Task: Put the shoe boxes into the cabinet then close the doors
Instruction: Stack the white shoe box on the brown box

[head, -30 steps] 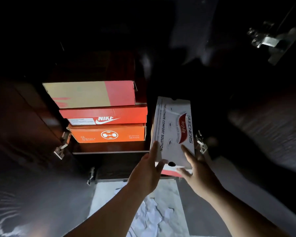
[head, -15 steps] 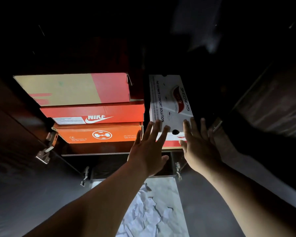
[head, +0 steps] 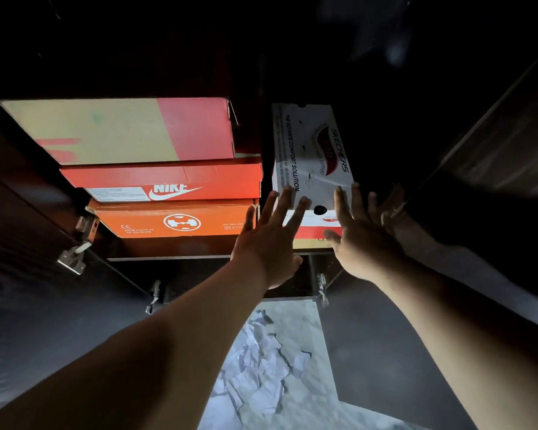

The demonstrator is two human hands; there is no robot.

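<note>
- White box [head: 308, 150]: lies on the cabinet shelf [head: 168, 258], right of the stack of three; long axis runs front to back, into the dark interior. Its near end, white over a red band, faces the hands.
- Stack, landmark for all places here: top box [head: 118, 130] yellow and pink, Nike box [head: 168, 183] under it, orange box [head: 174, 221] at the bottom. The white box sits just beside its right side, a narrow dark gap between.
- Left hand [head: 266, 240]: fingers spread and straight, gripping nothing, fingertips at the near left corner of the white box, by the stack's lower right corner.
- Right hand [head: 359, 234]: likewise spread flat and empty, fingers on the near right part of the white box. Contact of the palms cannot be judged.
- Key relation: the box lies straight ahead of and above both hands, equally near to each, its axis in line with a forward push. Judgement: the near end looks close to the shelf edge, so little or no push remains.
- Doors: left door [head: 28, 228] and right door [head: 494, 144] both stand open; hinge [head: 73, 259] shows left of the stack. Closing not yet done.
</note>
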